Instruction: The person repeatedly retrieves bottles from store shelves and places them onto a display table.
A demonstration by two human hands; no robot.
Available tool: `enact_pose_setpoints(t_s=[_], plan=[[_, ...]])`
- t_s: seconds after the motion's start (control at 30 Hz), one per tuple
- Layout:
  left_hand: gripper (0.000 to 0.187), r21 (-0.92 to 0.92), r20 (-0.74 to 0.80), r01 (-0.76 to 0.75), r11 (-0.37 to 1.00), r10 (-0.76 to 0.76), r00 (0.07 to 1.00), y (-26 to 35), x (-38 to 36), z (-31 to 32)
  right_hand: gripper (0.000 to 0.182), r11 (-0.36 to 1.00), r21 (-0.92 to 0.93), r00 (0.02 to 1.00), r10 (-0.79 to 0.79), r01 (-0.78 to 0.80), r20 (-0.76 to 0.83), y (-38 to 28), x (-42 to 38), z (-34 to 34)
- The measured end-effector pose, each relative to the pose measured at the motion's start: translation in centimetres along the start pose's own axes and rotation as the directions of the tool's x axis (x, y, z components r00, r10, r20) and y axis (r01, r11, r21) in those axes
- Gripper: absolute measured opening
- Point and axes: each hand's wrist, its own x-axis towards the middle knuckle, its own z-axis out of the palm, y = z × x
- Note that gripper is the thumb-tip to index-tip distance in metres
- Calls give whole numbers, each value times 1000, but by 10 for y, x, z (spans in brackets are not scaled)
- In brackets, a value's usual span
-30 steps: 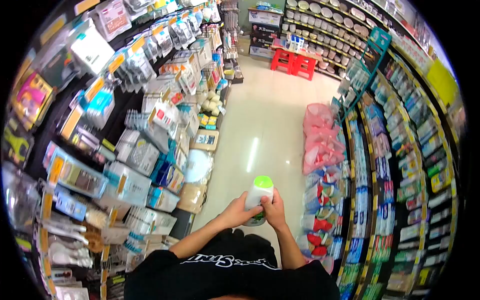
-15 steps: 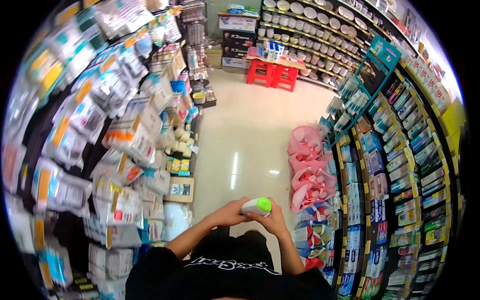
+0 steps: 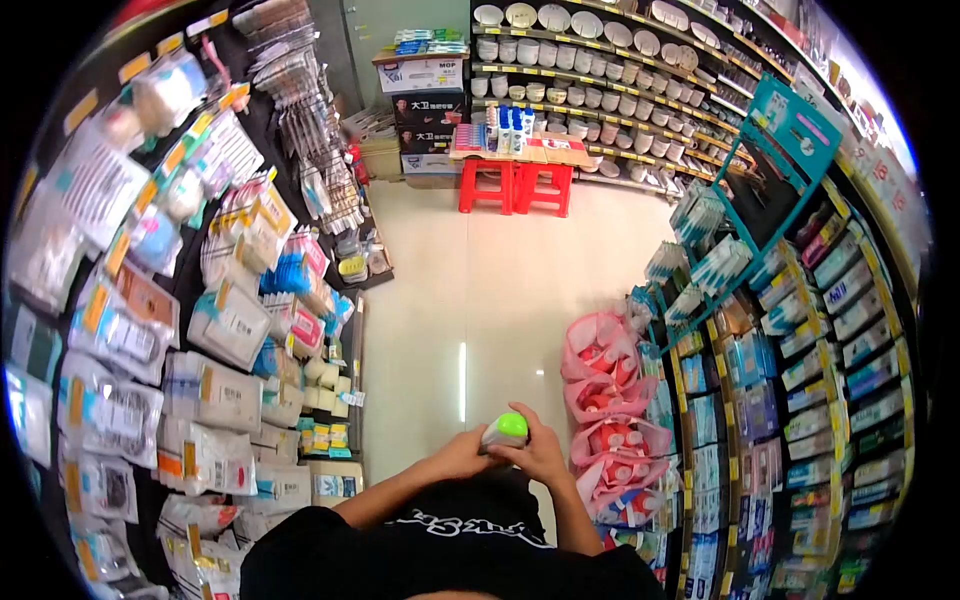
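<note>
A pale bottle with a bright green cap (image 3: 512, 425) is held in front of the body at the lower middle. My left hand (image 3: 466, 453) is wrapped round its left side, with the fingers partly hidden behind it. My right hand (image 3: 536, 450) grips the right side, the thumb across the front below the cap. Both hands touch the bottle, and the cap points up toward the camera.
Hanging packets (image 3: 230, 322) line the left shelves. Pink bags (image 3: 606, 392) stand on the floor at right, beside shelves of boxes (image 3: 752, 362) and a teal rack (image 3: 780, 130). Red stools (image 3: 516, 186) and stacked cartons (image 3: 430, 108) stand ahead, near shelved bowls (image 3: 585, 60).
The view has shifted forward along the aisle, so the shelves and pink bags sit differently in it. The bottle, still in both hands, is slightly lower and further left, its cap turned more toward the camera.
</note>
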Motion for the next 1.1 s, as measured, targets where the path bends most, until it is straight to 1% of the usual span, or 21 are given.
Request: enact_pose_setpoints(t_s=[0.03, 0.07, 0.1, 0.17, 0.2, 0.23, 0.3, 0.33, 0.43, 0.47, 0.57, 0.67, 0.7, 0.77, 0.8, 0.83, 0.9, 0.93, 1.03, 1.1], plan=[[57, -4, -21, -2, 1000, 2, 1000, 7, 19, -15, 72, 998, -68, 999, -11, 13, 33, -1, 23, -10], [56, -3, -45, -10, 1000, 10, 999, 15, 42, -34, 66, 997, -17, 997, -72, 73, 11, 5, 49, -18], [55, -11, -68, -15, 1000, 14, 998, 18, 63, -48, 63, 995, -14, 995, -96, 96, 21, 6, 76, -25], [54, 35, -144, -72, 997, 76, 987, 14, 107, -75, 56, 991, -18, 990, -132, 133, 55, 4, 130, -40], [54, 63, -185, -106, 992, 116, 976, 11, 130, -88, 50, 977, 16, 976, -215, 214, 33, 27, 157, -37], [56, 35, -216, -95, 995, 100, 971, 15, 149, -100, 51, 963, 23, 963, -270, 270, 14, 18, 179, -43], [59, -16, -272, -84, 996, 77, 959, 21, 187, -122, 52, 902, 33, 902, -432, 431, 25, 27, 231, -54], [64, 20, -290, -10, 1000, 16, 957, 10, 208, -126, 52, 894, 8, 893, -448, 448, 48, 30, 254, -59], [66, -31, -270, 48, 998, -55, 961, -15, 282, -145, 50, 899, -13, 896, -434, 437, 93, 53, 328, -80], [65, -62, -252, -51, 997, 34, 967, -32, 314, -151, 45, 905, -38, 903, -420, 424, 89, 61, 355, -87], [64, -17, -70, 9, 1000, -10, 998, -27, 398, -190, 43, 958, -97, 948, -247, 271, 202, 78, 434, -122], [61, 33, 36, -49, 998, 48, 998, -16, 495, -236, 43, 940, -259, 962, -168, 222, 213, 104, 512, -160], [61, 32, 76, -56, 998, 53, 996, -10, 520, -243, 43, 928, -305, 969, -160, 213, 188, 107, 531, -174], [58, 140, 108, -122, 983, 108, 988, -2, 577, -268, 44, 896, -392, 977, -168, 207, 131, 114, 578, -201], [57, 150, 126, -149, 977, 130, 983, 2, 605, -279, 44, 887, -428, 985, -146, 173, 96, 114, 598, -214], [57, 166, 140, -175, 971, 152, 978, 6, 631, -291, 44, 891, -425, 986, -160, 161, 37, 115, 617, -225], [56, 190, 124, -141, 971, 119, 985, 20, 677, -312, 43, 903, -405, 979, -187, 140, -77, 119, 653, -242], [56, 205, 113, -124, 971, 103, 988, 24, 697, -319, 45, 922, -380, 987, -123, 74, -106, 123, 671, -248], [57, 208, 53, -115, 971, 106, 993, 23, 761, -336, 48, 944, -330, 988, -37, -16, -152, 148, 730, -265], [57, 146, 105, -46, 988, 31, 994, 9, 811, -346, 48, 948, -318, 991, -18, -27, -136, 170, 776, -278]])
